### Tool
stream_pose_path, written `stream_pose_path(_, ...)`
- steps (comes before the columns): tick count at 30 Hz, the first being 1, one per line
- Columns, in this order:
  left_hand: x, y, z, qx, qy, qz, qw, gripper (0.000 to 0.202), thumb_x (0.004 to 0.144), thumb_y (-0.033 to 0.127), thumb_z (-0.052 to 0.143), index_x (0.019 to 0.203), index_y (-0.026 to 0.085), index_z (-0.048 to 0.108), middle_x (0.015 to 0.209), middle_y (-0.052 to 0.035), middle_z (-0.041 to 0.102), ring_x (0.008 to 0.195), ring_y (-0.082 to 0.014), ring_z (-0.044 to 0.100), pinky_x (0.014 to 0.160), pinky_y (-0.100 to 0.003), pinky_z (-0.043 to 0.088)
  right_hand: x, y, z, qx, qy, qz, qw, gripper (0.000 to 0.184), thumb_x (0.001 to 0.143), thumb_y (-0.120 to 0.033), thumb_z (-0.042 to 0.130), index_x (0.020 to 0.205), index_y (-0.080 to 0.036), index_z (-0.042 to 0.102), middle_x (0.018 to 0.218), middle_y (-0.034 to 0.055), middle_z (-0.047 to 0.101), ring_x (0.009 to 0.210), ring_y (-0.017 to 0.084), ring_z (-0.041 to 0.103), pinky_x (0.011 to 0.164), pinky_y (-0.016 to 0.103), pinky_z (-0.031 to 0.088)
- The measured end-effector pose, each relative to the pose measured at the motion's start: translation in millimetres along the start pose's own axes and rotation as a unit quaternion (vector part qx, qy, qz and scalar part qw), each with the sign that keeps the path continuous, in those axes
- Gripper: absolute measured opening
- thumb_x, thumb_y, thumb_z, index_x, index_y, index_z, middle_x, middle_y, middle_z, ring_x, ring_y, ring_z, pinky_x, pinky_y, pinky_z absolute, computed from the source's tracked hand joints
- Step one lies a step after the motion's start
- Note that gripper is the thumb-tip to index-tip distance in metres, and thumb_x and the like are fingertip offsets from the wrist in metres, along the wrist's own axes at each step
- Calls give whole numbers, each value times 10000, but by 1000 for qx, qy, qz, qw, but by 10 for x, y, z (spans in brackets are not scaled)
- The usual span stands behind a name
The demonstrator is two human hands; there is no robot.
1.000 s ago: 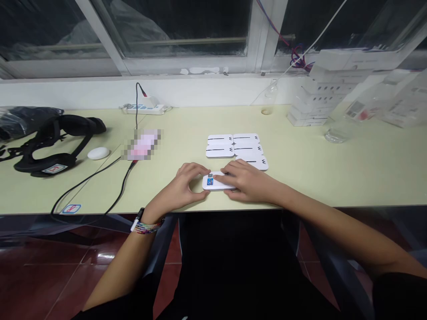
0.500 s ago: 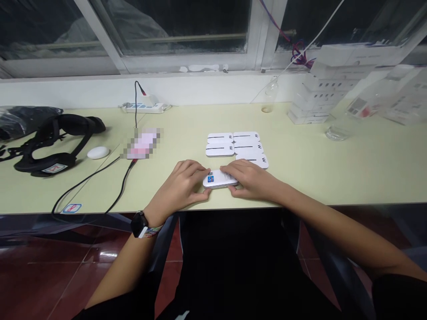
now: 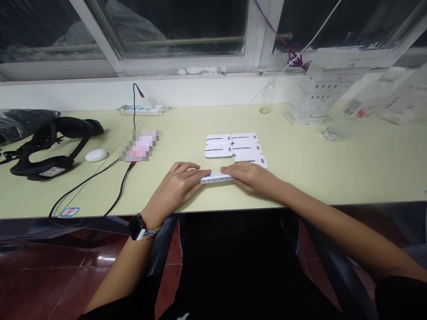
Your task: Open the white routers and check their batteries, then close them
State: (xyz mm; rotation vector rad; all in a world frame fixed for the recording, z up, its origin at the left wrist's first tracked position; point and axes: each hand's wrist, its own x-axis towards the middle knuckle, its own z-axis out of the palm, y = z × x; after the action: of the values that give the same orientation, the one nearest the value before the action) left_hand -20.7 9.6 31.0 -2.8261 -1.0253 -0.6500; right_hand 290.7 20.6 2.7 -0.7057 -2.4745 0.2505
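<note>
A small flat white device (image 3: 216,177) with a blue sticker lies near the table's front edge, tipped so I see it almost edge-on. My left hand (image 3: 178,186) grips its left end with curled fingers. My right hand (image 3: 250,177) holds its right end, fingers bent over the top. Just beyond, several identical white devices (image 3: 233,149) lie face up in a tidy block, each with a black slot line.
A pale green table (image 3: 333,178) runs under a window sill. At the left lie a black strap harness (image 3: 50,142), a white oval object (image 3: 96,154), a blurred pink item (image 3: 142,146) and black cables (image 3: 100,186). A power strip (image 3: 145,109) sits at the back; white boxes (image 3: 320,95) stack at the right.
Both hands have turned the white device from lying with its sticker face up to being nearly edge-on. My view has shifted slightly.
</note>
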Motion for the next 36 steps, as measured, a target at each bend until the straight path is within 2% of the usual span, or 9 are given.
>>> stream_pose_path(5,-5,-11,-51,-12,-10,-13,1000,371,1146,297,545,1409,190,782,1169,-161,790,1145,-339,689,999,-521,542,3,-9,6,1,-2,15,1000,393,1157,-206,477,1500,-194,667,1347,149,789,1205,291,750,1016,518,647)
stream_pose_path(10,13,48,-45,-44,-15,-11,999,394,1126,251,567,1483,289,730,1306,-97,799,1322,-347,647,1103,-544,500,21,-43,-12,3,15,-21,1000,432,1123,-139,510,1529,-181,651,1358,157,789,1187,287,758,989,510,652)
stream_pose_path(16,32,51,-81,-119,-37,-2,992,462,1139,207,504,1548,346,669,1258,-57,812,1115,-269,731,981,-450,567,32,-69,-27,20,20,-32,999,497,1146,-127,471,1585,-308,617,1431,86,777,1190,229,771,1000,464,658)
stream_pose_path(22,-15,52,-51,-164,-11,-77,983,358,1146,369,580,1473,292,704,1296,-71,804,1156,-266,742,999,-420,587,52,-84,9,38,30,-1,999,482,1133,-200,517,1611,-224,568,1160,106,811,1028,253,768,886,454,668)
stream_pose_path(24,-13,54,-14,-183,7,-119,976,365,1123,424,631,1452,278,697,1233,-68,806,1094,-251,755,976,-395,598,65,-94,13,36,34,9,999,507,1115,-206,531,1622,-221,545,1200,123,785,1089,274,751,912,479,667)
stream_pose_path(27,10,46,31,-211,33,-170,962,354,1070,479,712,1348,260,711,1024,-32,774,917,-215,735,881,-352,604,87,-108,5,21,27,7,999,592,1089,-222,573,1671,-224,471,1477,181,670,1354,321,657,1072,556,625)
stream_pose_path(29,25,37,46,-229,35,-186,955,339,1054,488,728,1294,249,712,1005,-24,758,889,-204,721,858,-342,600,102,-116,2,6,16,2,1000,669,1067,-250,624,1703,-231,418,1564,193,609,1451,347,585,1148,607,579)
stream_pose_path(33,37,32,39,-253,13,-204,946,347,1075,478,678,1341,258,710,1033,-30,776,918,-215,734,864,-354,610,131,-138,15,-27,2,16,1000,706,1037,-310,676,1694,-229,432,1488,184,660,1404,372,590,1153,654,560)
stream_pose_path(36,34,37,19,-275,-5,-203,940,379,1100,441,616,1425,264,697,1239,-64,801,1047,-240,754,931,-379,621,144,-155,30,-39,-2,25,999,675,1015,-322,683,1645,-169,495,1406,187,695,1354,373,600,1144,632,565)
